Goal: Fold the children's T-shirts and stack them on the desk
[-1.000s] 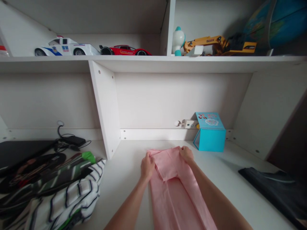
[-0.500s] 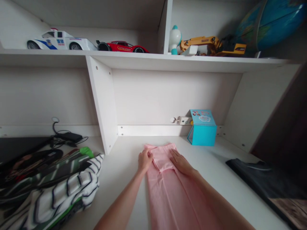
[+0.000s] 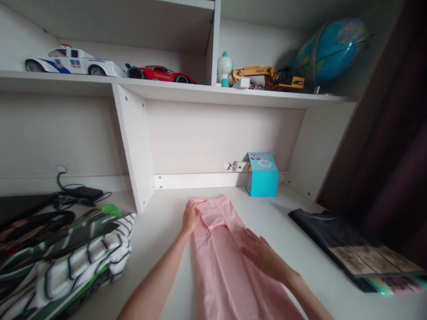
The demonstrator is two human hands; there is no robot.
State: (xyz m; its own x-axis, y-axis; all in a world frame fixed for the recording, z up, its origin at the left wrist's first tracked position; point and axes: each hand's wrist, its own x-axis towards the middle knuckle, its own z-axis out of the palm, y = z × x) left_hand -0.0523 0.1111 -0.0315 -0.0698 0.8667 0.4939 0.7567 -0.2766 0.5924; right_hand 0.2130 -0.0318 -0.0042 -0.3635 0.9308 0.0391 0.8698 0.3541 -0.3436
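A long pink folded garment (image 3: 227, 262) lies on the white desk, with its narrow end toward the back panel. Near that end a small flap of the same cloth is folded over on top. At the far left edge, my left hand (image 3: 191, 217) is closed on the cloth beside the flap, its fingertips partly hidden. My right hand (image 3: 262, 252) lies with fingers stretched out along the garment's right edge, palm down and holding nothing.
Striped clothes (image 3: 86, 253) are heaped at left, near a black adapter (image 3: 83, 192) with cables. A blue desk calendar (image 3: 264, 183) stands by the back panel. Folded dark clothing (image 3: 336, 233) lies right. Above, a shelf (image 3: 180, 91) holds toy cars, a toy excavator (image 3: 267, 78) and a globe (image 3: 333, 51).
My right hand has slid toward me along the garment's right edge, away from the flap. My left hand stays at the far left edge. The view has turned to the right.
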